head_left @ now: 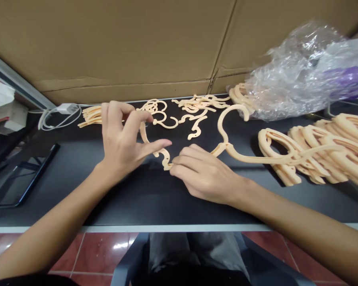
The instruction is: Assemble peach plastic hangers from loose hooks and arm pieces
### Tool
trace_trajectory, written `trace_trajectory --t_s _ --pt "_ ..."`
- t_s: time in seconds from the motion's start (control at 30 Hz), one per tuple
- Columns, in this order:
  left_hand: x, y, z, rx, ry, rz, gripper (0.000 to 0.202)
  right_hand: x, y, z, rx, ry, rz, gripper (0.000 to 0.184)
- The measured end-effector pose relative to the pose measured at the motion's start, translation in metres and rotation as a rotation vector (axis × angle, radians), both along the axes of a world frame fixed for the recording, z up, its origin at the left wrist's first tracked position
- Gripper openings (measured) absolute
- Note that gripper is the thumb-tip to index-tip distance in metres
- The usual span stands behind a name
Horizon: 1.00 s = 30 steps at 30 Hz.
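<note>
My right hand [207,172] is closed around a cream plastic clothes hanger [250,159] above the black tabletop. The hanger's hook [222,119] points up, and one arm stretches to the right over a stack of folded hangers. A notched, curved end piece [166,159] sticks out left of my right fingertips. Just left of it is my left hand [122,135], its thumb and index finger spread apart. Behind that gap shows another curved cream piece [143,133], partly hidden by the hand; whether they touch is unclear.
Loose hooks [167,119], small arm pieces [198,127] and a pile of longer parts [91,115] lie along the back. Folded hangers [316,151] are stacked right, below clear plastic wrap [298,75]. A phone [24,178] and white cable [59,119] lie left. Cardboard [137,47] stands behind.
</note>
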<state>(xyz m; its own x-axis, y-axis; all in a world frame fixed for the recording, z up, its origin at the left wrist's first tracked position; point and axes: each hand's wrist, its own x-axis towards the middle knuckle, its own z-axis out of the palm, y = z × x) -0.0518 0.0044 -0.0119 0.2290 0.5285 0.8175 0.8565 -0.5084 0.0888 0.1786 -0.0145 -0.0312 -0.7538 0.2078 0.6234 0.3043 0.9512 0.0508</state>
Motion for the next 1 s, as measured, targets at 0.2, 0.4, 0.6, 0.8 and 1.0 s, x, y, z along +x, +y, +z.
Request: trace_trajectory --t_s 0.2,0.4,0.6,0.8,1.0 --pt "0.02 -0.01 0.001 -0.416 -0.299 -0.191 0.026 -0.006 -0.004 -0.003 0.074 -0.039 0.01 0.032" --pt "0.033 -0.019 0.0 -1.029 -0.418 -0.456 0.031 -0.005 -0.004 -0.001 0.129 -0.018 0.02 0.03" --pt "0.031 -0.016 0.005 -1.134 -0.572 -0.509 0.049 -0.004 -0.004 0.002 0.156 -0.03 0.002 0.026" --pt "0.022 -0.007 0.007 -1.325 -0.855 -0.437 0.074 0.001 0.002 0.005 0.155 0.046 -0.076 0.021" --pt "0.017 -0.003 0.004 -1.658 -1.059 -0.604 0.068 0.004 0.011 -0.001 0.113 0.079 -0.108 0.021"
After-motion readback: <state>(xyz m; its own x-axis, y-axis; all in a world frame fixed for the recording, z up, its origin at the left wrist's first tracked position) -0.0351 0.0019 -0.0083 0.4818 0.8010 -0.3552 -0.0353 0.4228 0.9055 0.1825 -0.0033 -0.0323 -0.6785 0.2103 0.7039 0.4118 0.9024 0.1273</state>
